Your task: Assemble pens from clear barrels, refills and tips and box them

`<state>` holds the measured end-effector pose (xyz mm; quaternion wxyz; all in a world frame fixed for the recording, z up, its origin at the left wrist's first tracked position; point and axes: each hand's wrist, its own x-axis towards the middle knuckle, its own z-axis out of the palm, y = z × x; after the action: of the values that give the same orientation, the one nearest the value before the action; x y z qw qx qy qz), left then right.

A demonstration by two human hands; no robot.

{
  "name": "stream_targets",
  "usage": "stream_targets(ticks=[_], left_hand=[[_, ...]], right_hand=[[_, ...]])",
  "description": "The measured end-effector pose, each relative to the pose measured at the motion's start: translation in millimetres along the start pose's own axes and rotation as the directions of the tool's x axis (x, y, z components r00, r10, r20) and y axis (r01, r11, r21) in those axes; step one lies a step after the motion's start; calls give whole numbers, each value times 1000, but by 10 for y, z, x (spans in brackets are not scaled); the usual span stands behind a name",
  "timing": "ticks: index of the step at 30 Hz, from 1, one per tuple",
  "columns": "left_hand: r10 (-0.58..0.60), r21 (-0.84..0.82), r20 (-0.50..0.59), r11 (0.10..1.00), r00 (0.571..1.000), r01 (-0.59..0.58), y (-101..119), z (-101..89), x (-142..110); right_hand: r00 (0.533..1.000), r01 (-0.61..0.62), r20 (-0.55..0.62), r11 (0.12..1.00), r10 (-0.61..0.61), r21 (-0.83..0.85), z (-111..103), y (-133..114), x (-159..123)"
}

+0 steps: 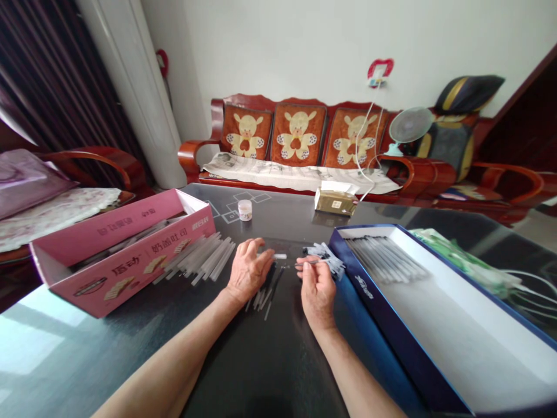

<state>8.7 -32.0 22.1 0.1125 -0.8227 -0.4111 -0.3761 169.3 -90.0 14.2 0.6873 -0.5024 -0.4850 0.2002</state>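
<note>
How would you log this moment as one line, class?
left hand: at translucent tube | right hand: pinching slim rod | blue box, right: row of tubes inside | pink box, left: fanned tubes beside it

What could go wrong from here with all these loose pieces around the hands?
1. Thin sticks lie loose on the table by the left hand; a careless sweep might scatter them.
2. Pale tubes are fanned out beside the pink box, not inside it, so a bump could spread them.
3. The pile of small pieces sits close to the right hand and might get knocked.
</note>
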Motion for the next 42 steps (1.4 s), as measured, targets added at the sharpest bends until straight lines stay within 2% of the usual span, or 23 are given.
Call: stream_targets(ticks=[3, 5, 9, 13, 17, 23, 26, 30, 33, 38, 42], left_hand=[[80, -194, 72, 979, 994, -65, -42, 50, -30], [126, -237, 138, 967, 982, -90, -57, 74, -53], [164, -205, 196, 971, 967, -123, -50, 69, -54], [166, -155, 225, 979, 960, -133, -28, 52, -33], [182, -172, 231, 975, 956, -144, -13, 73, -46], [197, -220, 226, 964, 954, -147, 40, 73, -60], [202, -213, 207, 964, 957, -157, 89, 42, -57], [220, -216, 205, 960, 954, -175, 143, 18, -64], [186, -203, 221, 969, 957, -142, 154, 20, -69], [124, -169, 261, 982, 957, -81, 142, 17, -61], [118, -171, 291, 983, 950, -70, 137, 9, -63]], right_hand=[[998, -36, -40, 998, 38, 46, -10, 56, 29], [995, -54, -78, 995, 60, 81, -20, 80, 53], [988, -67, -130, 986, 87, 151, -30, 55, 85], [990, -54, -117, 983, 75, 175, -27, 21, 83], [991, -69, -103, 984, 86, 163, -25, 42, 75], [988, -145, -19, 970, 151, 194, -7, 55, 38], [984, -175, 61, 971, 167, 163, 15, 62, 6], [951, -256, 205, 961, 231, 105, 37, 69, -19], [931, -306, 242, 946, 273, 109, 32, 64, -22], [950, -296, 166, 931, 264, 215, -4, 62, -2], [944, -328, 72, 897, 322, 297, -22, 50, 42]])
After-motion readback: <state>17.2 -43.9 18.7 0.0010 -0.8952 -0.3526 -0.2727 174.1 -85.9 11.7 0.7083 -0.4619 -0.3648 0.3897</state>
